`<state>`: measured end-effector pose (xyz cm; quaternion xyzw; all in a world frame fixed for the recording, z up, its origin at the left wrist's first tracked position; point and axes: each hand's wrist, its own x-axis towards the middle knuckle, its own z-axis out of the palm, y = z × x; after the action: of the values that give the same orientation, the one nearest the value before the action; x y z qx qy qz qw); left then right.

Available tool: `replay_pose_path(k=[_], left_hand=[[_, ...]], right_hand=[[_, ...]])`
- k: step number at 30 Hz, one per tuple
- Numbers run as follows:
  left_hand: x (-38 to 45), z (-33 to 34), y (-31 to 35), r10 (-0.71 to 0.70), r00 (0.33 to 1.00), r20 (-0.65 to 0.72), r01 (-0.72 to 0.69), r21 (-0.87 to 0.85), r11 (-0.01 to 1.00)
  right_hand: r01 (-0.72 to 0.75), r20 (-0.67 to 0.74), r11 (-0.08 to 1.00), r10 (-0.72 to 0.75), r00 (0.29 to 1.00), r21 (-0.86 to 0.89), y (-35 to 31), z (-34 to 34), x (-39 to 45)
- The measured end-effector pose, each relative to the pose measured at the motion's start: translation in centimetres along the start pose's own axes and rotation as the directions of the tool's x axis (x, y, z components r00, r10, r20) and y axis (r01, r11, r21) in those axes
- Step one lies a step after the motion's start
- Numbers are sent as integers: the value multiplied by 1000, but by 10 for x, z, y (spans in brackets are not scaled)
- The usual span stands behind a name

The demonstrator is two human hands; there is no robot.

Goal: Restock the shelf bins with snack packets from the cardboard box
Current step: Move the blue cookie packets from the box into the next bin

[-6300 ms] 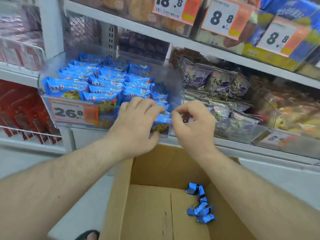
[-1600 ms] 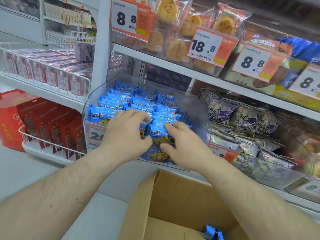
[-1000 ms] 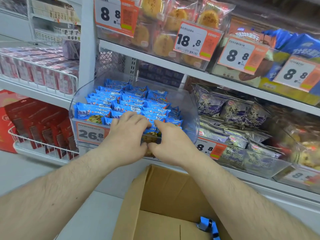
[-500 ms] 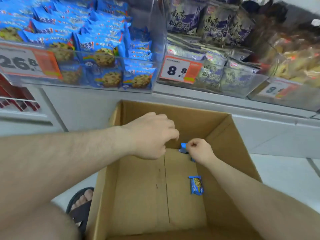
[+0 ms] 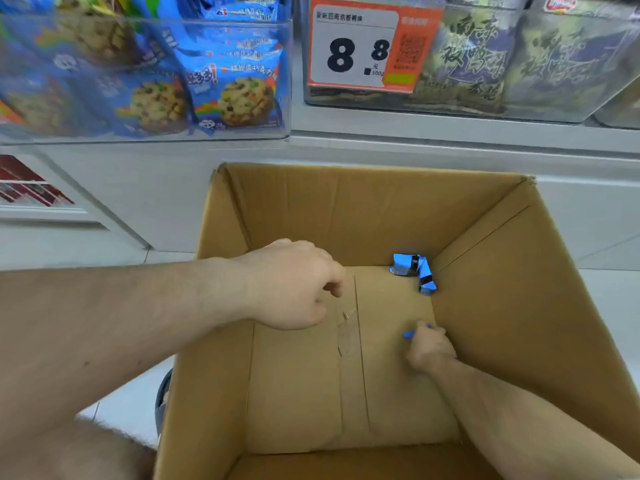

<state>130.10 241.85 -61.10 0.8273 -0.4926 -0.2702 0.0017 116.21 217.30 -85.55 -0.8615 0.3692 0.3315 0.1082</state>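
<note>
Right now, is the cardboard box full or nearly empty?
Nearly empty. The cardboard box shows mostly bare floor; only a small cluster of blue packets sits in the far right corner, plus one blue packet in the right hand.

Price tag and packet print on the shelf bins

A white and orange price tag on the front of the right clear bin reads "8.8" in large black digits, with small "500g" below, a line of Chinese characters along its top and a blurred QR-like square on the orange part. The grey-green packets behind it bear large Chinese characters. The blue cookie packets in the left clear bin carry Chinese lettering too blurred to read.
</note>
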Motion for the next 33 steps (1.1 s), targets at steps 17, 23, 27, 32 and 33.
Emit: replay_pose_path(k=[17, 23, 27, 32, 33], left_hand=[[-1, 1, -6, -366, 924, 110, 346, -650, 677], [-6, 7, 6, -364, 931, 23, 195, -874, 444], [-9, 6, -3, -403, 914, 44, 216, -893, 395], [-9, -6, -15, -428, 903, 34, 199, -916, 348], [-8, -8, -17, -429, 902, 34, 205, -911, 358]], right_hand=[[828, -565, 452, -608, 558, 332, -90, -102, -125], [969, -714, 208, -659, 238, 131, -109, -124, -173], [941, -842, 312, -467, 269, 127, -86, -114, -133], [215, -304, 929, -119, 945, 303, -41, -99, -29], [134, -200, 953, -79, 977, 274, -35, -96, -14]])
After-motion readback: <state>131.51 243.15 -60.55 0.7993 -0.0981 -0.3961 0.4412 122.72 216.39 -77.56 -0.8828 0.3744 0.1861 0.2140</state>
